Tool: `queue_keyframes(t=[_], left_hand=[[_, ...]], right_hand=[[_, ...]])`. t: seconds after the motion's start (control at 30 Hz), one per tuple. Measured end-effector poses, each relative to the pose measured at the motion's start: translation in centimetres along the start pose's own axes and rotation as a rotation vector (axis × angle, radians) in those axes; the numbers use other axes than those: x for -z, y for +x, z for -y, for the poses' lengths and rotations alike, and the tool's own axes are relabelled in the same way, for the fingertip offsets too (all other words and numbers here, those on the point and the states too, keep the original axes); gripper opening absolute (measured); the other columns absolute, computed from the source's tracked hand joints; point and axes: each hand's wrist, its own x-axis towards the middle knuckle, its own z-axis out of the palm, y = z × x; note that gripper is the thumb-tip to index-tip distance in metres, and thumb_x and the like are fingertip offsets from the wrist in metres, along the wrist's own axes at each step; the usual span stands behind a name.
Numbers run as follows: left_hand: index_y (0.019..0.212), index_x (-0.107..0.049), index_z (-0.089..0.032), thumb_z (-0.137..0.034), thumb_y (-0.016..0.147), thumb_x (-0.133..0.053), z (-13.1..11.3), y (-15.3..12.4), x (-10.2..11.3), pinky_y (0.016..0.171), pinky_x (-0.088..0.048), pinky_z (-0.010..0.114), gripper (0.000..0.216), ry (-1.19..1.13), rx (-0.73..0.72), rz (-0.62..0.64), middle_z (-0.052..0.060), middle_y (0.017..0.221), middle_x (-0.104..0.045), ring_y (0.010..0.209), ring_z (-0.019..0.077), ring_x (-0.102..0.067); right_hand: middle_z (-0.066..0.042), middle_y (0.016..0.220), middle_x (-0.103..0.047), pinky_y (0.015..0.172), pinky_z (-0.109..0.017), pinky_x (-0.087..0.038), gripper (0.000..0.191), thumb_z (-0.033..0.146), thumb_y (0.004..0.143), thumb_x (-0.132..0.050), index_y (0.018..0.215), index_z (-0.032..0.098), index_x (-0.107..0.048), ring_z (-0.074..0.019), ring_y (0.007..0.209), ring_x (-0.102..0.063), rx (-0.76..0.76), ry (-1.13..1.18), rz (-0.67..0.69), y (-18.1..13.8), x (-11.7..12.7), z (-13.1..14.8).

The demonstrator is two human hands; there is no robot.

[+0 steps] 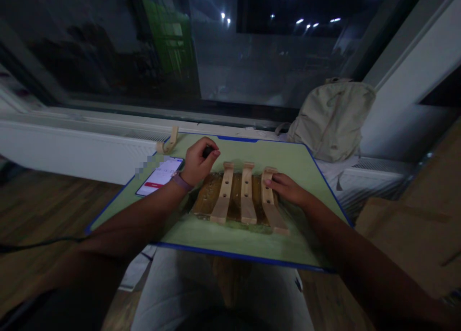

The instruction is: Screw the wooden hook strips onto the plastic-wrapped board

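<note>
My left hand [202, 161] is closed around a small dark object [207, 151], mostly hidden by the fingers, above the left part of the green board [180, 236]. With thumb on top, my right hand [289, 189] grips the upper part of the rightmost curved wooden piece [271, 205]. Beside it lie a middle wooden piece [247, 196] and a left wooden piece [222, 200]; all have drilled holes and a raised far end. The three rest across a brown, glossy, plastic-looking sheet [205, 199] on the board.
A phone [160, 176] with a lit screen lies left of my left wrist. Another curved wooden piece [168, 143] sits at the board's far left corner. A beige backpack [331, 119] leans by the window at right. A radiator [79, 148] stands behind, at left.
</note>
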Motion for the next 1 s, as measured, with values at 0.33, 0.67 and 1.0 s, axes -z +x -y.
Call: queue_keyframes(t=[0.33, 0.67, 1.0], left_hand=[[0.092, -0.066, -0.019, -0.025, 0.088, -0.053, -4.3, 2.4, 3.5, 0.072, -0.045, 0.032, 0.015, 0.436, 0.068, 0.288, 0.008, 0.089, -0.071, 0.08, 0.0225, -0.063], [0.089, -0.07, -0.022, -0.025, 0.089, -0.056, -3.1, -4.8, 8.5, 0.071, -0.047, 0.033, 0.015, 0.684, 0.353, 0.627, 0.009, 0.09, -0.076, 0.084, 0.0263, -0.07], [0.102, -0.071, -0.024, -0.024, 0.085, -0.063, -1.9, -7.6, 7.2, 0.075, -0.049, 0.031, 0.019, 0.61, 0.455, 0.731, 0.008, 0.1, -0.076, 0.092, 0.0245, -0.071]], right_hand=[[-0.009, 0.094, -0.077, 0.081, -0.042, -0.054, 0.052, 0.068, 0.078, -0.069, 0.089, 0.018, -0.077, -0.0296, 0.09, -0.069, -0.028, -0.018, -0.019, 0.2, 0.1, -0.1], [-0.009, 0.09, -0.078, 0.079, -0.044, -0.057, 0.046, 0.066, 0.081, -0.066, 0.085, 0.021, -0.076, -0.0302, 0.083, -0.071, -0.027, -0.064, -0.044, 0.2, 0.3, -0.6], [-0.009, 0.086, -0.076, 0.086, -0.049, -0.056, 0.054, 0.074, 0.077, -0.066, 0.082, 0.021, -0.073, -0.0338, 0.09, -0.07, -0.054, -0.063, -0.046, 0.1, 0.4, -0.2]])
